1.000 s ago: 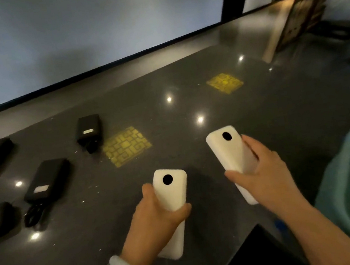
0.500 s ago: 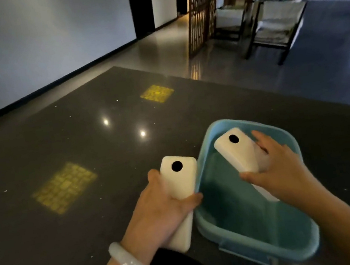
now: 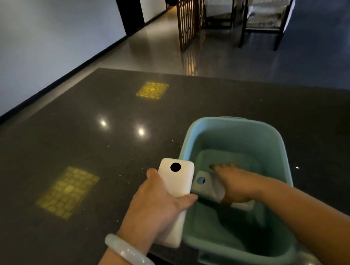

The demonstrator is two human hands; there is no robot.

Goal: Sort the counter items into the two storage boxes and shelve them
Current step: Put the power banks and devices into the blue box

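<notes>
Dark speckled polished stone bench [image 3: 39, 165], two yellow patterned light patches on it: one near-left [image 3: 67, 191], one further back [image 3: 152, 90], plus a couple of bright lamp reflections between them. White translucent bangle [image 3: 130, 253] on the left wrist. Left hand [image 3: 157, 204] grips a white rounded rectangular power bank with a black round dot [image 3: 178, 185], thumb across its near face, fingers wrapped behind; pack is tilted upward, held just outside the left wall of the teal plastic storage box [image 3: 284, 162], touching or nearly touching the rim, cannot tell which. Box sits at the near right edge of the bench. Right hand [image 3: 235, 184] is down inside the box, fingers curled over a second white power bank [image 3: 206, 184] that lies low in the box, near the bottom. Background right: wooden lattice screen [image 3: 186, 11], dark-framed chairs with pale cushions [image 3: 264, 7] on grey floor.
</notes>
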